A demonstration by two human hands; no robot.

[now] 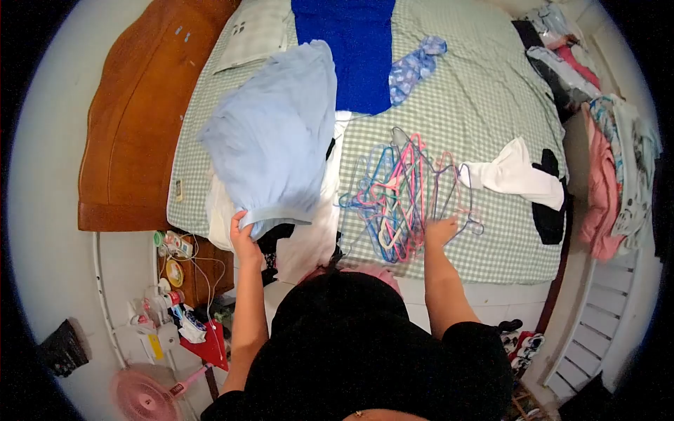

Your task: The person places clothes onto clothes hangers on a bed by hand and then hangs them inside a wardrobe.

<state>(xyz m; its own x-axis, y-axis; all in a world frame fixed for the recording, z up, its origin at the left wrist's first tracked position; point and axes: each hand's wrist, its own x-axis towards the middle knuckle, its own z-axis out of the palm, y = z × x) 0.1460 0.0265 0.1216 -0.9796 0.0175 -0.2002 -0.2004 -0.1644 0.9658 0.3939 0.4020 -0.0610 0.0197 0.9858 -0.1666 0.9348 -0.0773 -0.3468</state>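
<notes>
My left hand (244, 238) is closed on the waistband of a light blue skirt-like garment (274, 133), which spreads out over the bed's left half. At the bed's near side my right hand (441, 230) is closed on a clothes hanger (456, 200) at the right edge of a tangled pile. The other hangers (400, 203) in that pile are pink, blue, white and dark. My fingers are partly blurred there. White clothing (330, 203) lies beside and partly under the light blue garment.
A green checked sheet (484, 84) covers the bed. On it lie a royal blue cloth (344, 42), a patterned blue cloth (415, 70), a white garment (516, 172) and a black garment (549, 203). A wooden headboard (140, 119) and pink fan (146, 398) stand left; clothes (604, 189) hang right.
</notes>
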